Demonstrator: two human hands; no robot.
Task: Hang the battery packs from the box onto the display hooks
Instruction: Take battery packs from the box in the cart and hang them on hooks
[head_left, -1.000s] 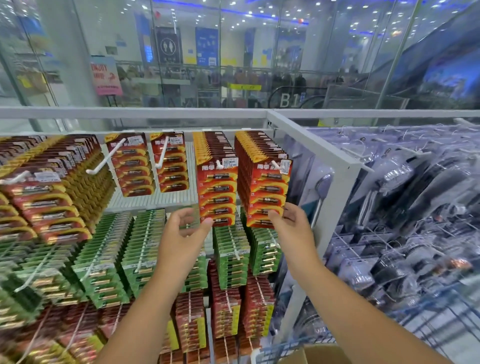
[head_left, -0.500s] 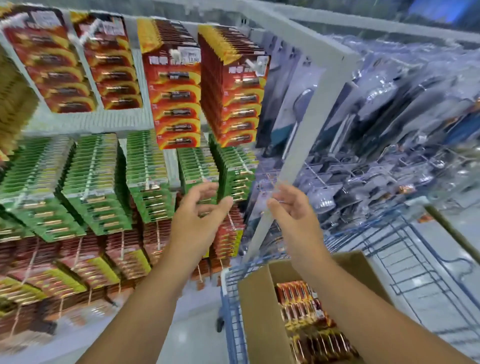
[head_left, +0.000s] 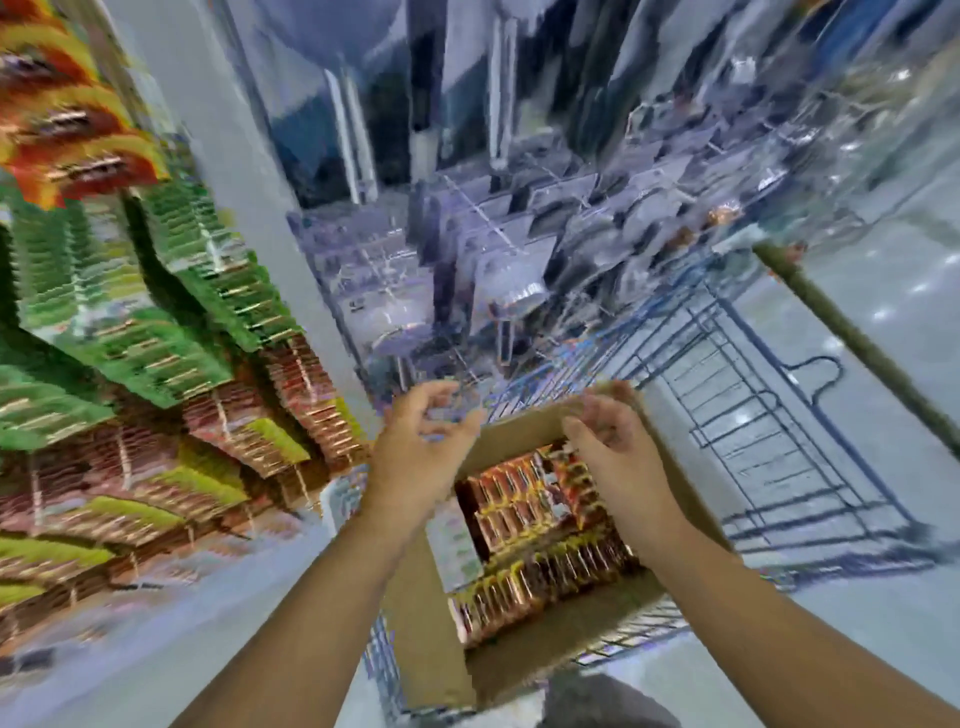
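Hands lowered from the display hooks to the box: left hand (head_left: 421, 441) and right hand (head_left: 610, 447) hover apart above the cardboard box (head_left: 415, 597), fingers loosely curled, holding nothing. Battery packs (head_left: 535, 540) lie stacked inside. Hanging of one batch appears finished; the next pick-up likely follows.

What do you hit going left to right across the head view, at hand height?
Hanging battery packs on the display → left hand → open cardboard box of battery packs → right hand → blue wire cart → floor.
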